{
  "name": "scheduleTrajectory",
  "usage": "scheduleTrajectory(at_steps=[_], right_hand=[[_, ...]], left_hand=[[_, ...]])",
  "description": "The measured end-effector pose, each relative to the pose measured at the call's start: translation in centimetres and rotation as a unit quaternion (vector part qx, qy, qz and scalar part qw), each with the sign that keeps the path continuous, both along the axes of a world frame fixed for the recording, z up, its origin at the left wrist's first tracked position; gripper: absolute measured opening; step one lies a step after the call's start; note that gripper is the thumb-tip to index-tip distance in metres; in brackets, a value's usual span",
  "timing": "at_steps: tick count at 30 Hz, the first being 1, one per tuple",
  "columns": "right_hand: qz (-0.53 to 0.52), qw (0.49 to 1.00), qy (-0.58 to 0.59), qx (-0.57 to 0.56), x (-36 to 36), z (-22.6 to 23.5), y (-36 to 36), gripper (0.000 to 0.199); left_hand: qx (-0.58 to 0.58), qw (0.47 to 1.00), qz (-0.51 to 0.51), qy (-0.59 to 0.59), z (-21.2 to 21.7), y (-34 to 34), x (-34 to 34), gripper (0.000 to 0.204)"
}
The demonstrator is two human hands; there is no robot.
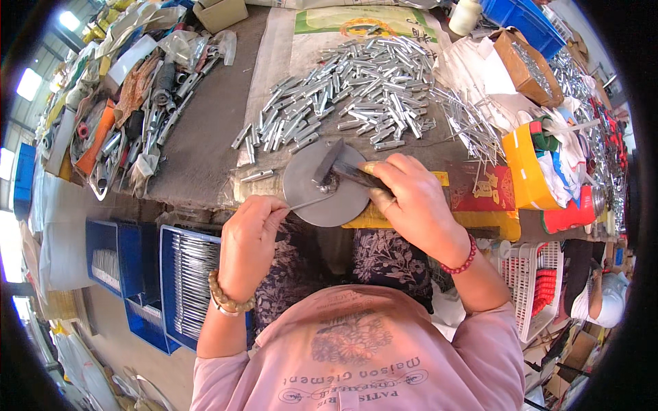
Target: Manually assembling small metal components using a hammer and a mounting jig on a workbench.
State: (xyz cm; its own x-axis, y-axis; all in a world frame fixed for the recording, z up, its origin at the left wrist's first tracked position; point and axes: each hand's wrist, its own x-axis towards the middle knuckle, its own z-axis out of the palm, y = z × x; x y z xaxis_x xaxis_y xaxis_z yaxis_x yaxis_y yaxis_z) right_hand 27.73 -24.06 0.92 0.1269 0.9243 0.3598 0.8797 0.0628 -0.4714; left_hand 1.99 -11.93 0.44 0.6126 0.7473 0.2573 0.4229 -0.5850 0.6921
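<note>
My left hand (250, 229) pinches a thin metal rod (310, 203) between thumb and forefinger; its long axis runs up and to the right, tip pointing at the middle of the round grey disc (327, 198). My right hand (411, 198) is closed around a dark flat tool (353, 175), gripped near its right end, its long axis running left toward the disc's centre. There a small block (327, 164) stands, I think; the view is too blurred to be sure. The disc overhangs the near edge of the bench (205, 137).

Past the disc, mid-bench: a loose heap of short silver tubes (356, 89) on a pale sack (274, 61). Thin wires (473, 123) lie fanned to its right. Yellow box (524, 168) near the right edge, brown carton (524, 65) beyond it. At the far edge, a green-and-yellow printed panel (363, 24). Blue crates of rods (188, 274) sit below the bench's left side.
</note>
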Motion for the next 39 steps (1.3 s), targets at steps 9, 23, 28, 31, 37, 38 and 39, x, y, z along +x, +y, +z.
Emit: scheduleTrajectory(at_steps=[9,23,28,31,37,38,39], right_hand=[[-0.007,0.993,0.118,0.007,-1.0,1.2,-3.8,0.036],[0.002,0.999,-0.042,-0.013,-3.2,1.4,-3.5,0.063],[0.002,0.999,-0.038,0.009,-4.4,2.9,-4.5,0.062],[-0.003,0.995,-0.087,-0.046,-4.5,2.5,-4.4,0.061],[-0.015,1.000,-0.007,0.003,-4.1,3.1,-3.8,0.062],[-0.023,0.999,0.007,0.028,-4.3,3.6,-4.0,0.062],[-0.032,0.998,0.022,0.053,-4.6,3.8,-4.1,0.062]], left_hand=[[-0.077,0.996,-0.042,0.020,0.0,0.0,-1.4,0.010],[-0.043,0.995,-0.079,0.037,0.6,0.1,-2.1,0.011],[-0.057,0.994,-0.087,0.028,0.6,0.2,-2.3,0.011],[-0.055,0.994,-0.085,0.037,0.7,0.2,-2.3,0.011],[-0.049,0.995,-0.079,0.034,0.8,0.4,-2.4,0.011],[-0.048,0.995,-0.085,0.032,0.9,0.3,-2.5,0.011],[-0.048,0.995,-0.084,0.032,0.9,0.2,-2.6,0.011]])
